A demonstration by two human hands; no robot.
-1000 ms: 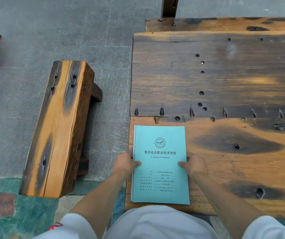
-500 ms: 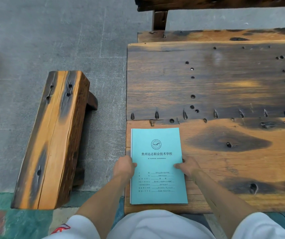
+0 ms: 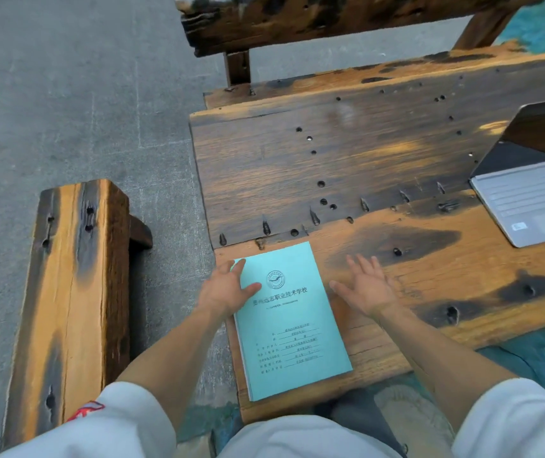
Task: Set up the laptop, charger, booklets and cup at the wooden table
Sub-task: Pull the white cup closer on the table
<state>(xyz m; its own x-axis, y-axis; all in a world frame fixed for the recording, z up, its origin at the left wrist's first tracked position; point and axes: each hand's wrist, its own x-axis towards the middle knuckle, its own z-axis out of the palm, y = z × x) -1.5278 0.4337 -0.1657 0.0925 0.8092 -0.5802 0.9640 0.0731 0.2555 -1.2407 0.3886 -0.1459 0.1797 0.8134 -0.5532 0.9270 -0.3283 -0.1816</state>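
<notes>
We have the teal booklets (image 3: 292,320) lying flat in a stack at the lower centre of the frame, at the near left corner of the wooden table (image 3: 396,150). Our left hand (image 3: 226,289) rests on the stack's upper left edge with fingers loose and spread, thumb lying over the cover, gripping nothing; our right hand (image 3: 368,287) hovers or rests just right of the stack, fingers straight and apart, holding nothing. The laptop (image 3: 528,196) stands open at the right edge of the frame, well apart. We judge the main risk to be the stack's place: its lower end sits close to the table's near edge, so a careless brush from a sleeve or forearm could fan the booklets or tip them off. Neither cup nor charger is in view.
</notes>
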